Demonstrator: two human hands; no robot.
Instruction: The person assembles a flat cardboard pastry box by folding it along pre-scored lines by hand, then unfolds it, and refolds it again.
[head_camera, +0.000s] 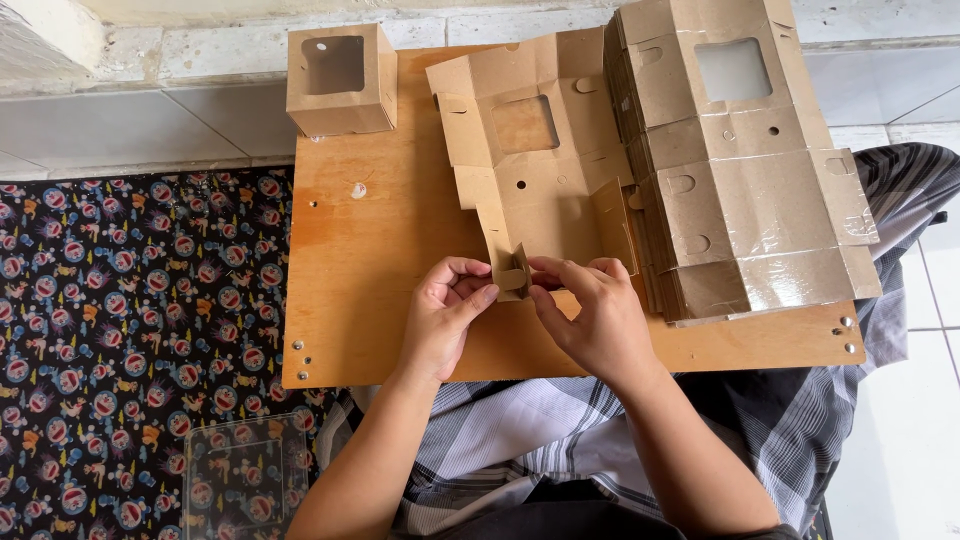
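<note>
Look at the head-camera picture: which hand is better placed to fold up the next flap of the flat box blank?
Probably the right hand. It sits beside the unfolded side flaps of the cardboard blank, towards the stack of flat blanks. The left hand pinches the small end tab, steadying it.

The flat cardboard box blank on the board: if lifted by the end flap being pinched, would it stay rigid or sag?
The flat box blank would probably sag and hinge at its creases. It looks thin and light, and its window cut-out weakens it. The left hand and right hand already bend its small flap easily.
</note>
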